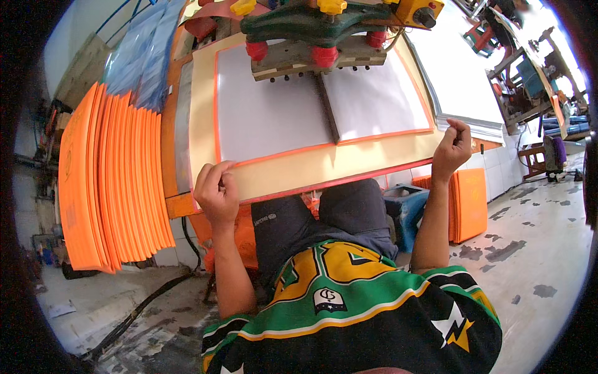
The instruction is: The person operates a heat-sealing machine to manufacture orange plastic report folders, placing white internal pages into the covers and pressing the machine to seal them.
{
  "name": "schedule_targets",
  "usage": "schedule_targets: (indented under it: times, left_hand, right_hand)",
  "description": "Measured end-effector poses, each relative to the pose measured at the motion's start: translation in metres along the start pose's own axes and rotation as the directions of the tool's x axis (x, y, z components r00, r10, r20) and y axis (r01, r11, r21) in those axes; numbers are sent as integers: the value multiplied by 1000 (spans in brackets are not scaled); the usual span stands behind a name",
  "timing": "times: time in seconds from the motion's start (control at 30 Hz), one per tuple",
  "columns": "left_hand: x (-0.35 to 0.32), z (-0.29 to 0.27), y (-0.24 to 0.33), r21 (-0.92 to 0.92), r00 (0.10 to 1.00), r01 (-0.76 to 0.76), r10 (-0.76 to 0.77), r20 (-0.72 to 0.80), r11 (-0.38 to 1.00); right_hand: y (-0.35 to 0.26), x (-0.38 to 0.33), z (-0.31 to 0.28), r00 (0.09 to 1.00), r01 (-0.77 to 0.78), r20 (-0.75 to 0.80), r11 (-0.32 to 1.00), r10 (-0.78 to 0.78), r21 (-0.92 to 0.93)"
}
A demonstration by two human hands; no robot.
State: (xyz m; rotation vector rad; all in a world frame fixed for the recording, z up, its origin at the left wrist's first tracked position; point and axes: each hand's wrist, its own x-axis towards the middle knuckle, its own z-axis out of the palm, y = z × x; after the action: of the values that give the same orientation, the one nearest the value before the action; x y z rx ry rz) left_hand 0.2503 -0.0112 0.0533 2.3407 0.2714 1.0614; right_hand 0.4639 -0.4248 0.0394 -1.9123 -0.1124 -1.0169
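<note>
An orange-edged cover with two pale panels [274, 115] lies flat on a cream board [280, 174]. A dark narrow bar [330, 115] runs between the panels. My left hand [217, 194] is closed at the board's near left corner, fingertips by the cover's orange corner; whether anything is in them is hidden. Beyond the board's right edge, my right hand [453, 149] is raised with fingers curled and pressed together, near a stack of white sheets [464, 75]. What it pinches, if anything, cannot be made out.
A green press head [311, 25] with red and yellow knobs overhangs the far middle. Many orange folders [124, 181] stand packed at left, beside blue plastic-looking material [140, 56]. Below right are a blue container [405, 215] and more orange folders [467, 206].
</note>
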Motion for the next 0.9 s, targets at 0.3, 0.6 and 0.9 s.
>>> schedule_targets:
  times: [0.3,0.6,0.9]
  left_hand:
    - [-1,1,-1,-9,1000,13,-13,-3,1000]
    - [0,0,2,3,1000,17,-18,5,1000]
    - [-1,1,0,5,999,34,-34,6,999]
  right_hand:
    - [-3,-1,-2,999,-42,22,999,42,-8]
    - [-3,0,0,1000,-2,0,1000,2,24]
    - [0,-1,1,1000,-11,-7,1000,11,23]
